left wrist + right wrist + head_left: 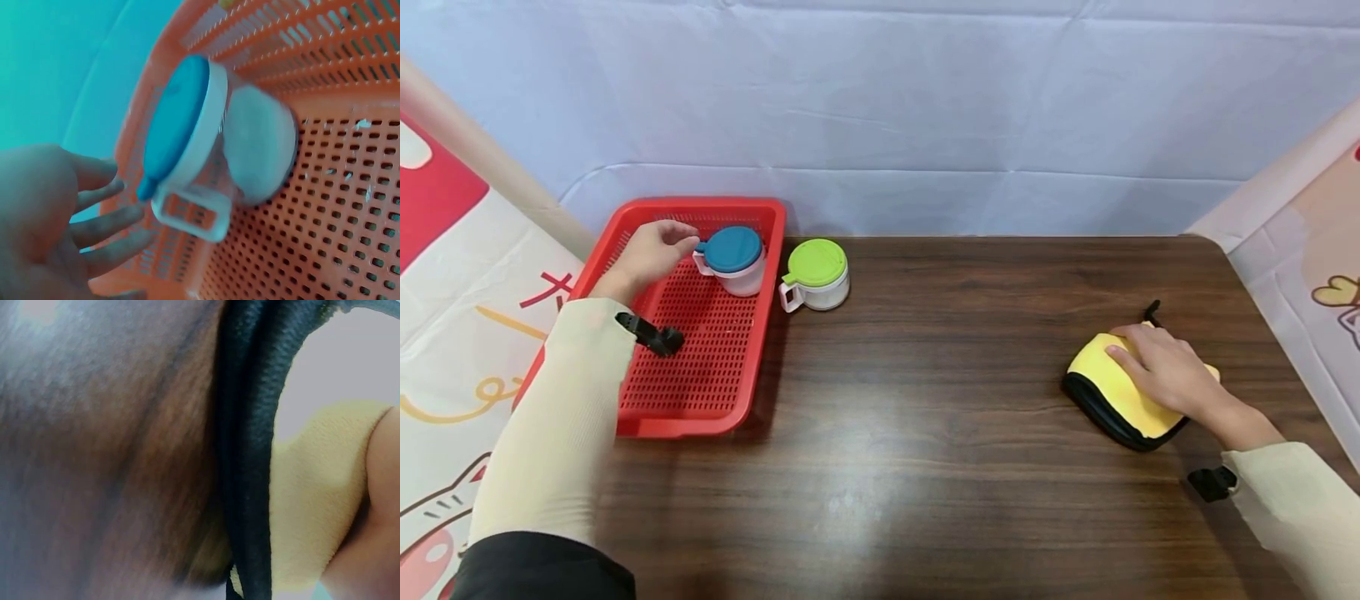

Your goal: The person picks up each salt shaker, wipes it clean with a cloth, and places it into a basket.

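With the clock's hub at the middle of the head view and 12 pointing away from the person, the nearest work lies between 3 and 4: a yellow cloth (pixel 1120 396) with a black border (pixel 1105 414), bunched on the brown table (pixel 925 375). Its border runs from 10 toward 4, and a black loop (pixel 1152 312) pokes out at its far side. The right hand (pixel 1165 371) lies over it; whether the fingers clench the fabric or only rest there, I cannot tell.

Farther on, toward 9, sits the red basket (pixel 758 367). Above its far half the left hand (pixel 651 258) hangs with fingers spread, grasping nothing. The blue-lidded jar (pixel 741 267) stands upright inside, at 3 o'clock from that hand and far nearer to it than to the right. Its lid tab (pixel 147 189) and handle (pixel 219 224) face the fingers, just beside them; actual contact is unclear. Outside the basket wall, a little past 3 from the blue lid, stands the green-lidded jar (pixel 817 275).

No brand or label is readable on jars or cloth. Red strokes (pixel 550 287) on the left-hand drape (pixel 445 233) resemble writing, partly hidden.
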Demonstrator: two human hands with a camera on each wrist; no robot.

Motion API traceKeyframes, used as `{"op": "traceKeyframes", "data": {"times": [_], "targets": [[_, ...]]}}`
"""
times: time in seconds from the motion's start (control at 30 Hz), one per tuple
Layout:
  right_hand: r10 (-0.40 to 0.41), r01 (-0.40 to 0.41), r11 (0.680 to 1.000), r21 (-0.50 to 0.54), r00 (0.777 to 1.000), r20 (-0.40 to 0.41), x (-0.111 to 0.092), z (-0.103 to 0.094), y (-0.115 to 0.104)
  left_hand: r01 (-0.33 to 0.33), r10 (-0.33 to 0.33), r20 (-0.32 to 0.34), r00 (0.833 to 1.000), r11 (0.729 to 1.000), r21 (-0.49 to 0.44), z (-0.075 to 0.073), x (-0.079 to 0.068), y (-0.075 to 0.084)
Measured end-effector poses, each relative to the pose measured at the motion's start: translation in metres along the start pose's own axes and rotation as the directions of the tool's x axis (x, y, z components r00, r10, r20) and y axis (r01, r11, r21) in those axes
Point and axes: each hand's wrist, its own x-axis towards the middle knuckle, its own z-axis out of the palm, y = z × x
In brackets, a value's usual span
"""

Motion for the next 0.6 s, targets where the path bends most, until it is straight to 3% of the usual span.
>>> {"op": "traceKeyframes", "data": {"times": [0.2,0.43,0.6], "targets": [[0.001,-0.001,1.0,0.0,1.0,0.002,0.0,0.001,0.001,-0.06,0.07,-0.085,0.994,0.992,0.111,0.004,-0.011,0.019],[-0.001,0.001,1.0,-0.009,1.0,-0.001,0.0,0.0,0.001,-0.124,0.146,-0.107,0.983,0.974,0.189,0.009,-0.024,0.043],[0.001,-0.001,1.0,-0.006,1.0,0.002,0.001,0.0,0.001,-0.129,0.163,-0.1,0.982,0.951,0.28,0.014,-0.033,0.065]]}}
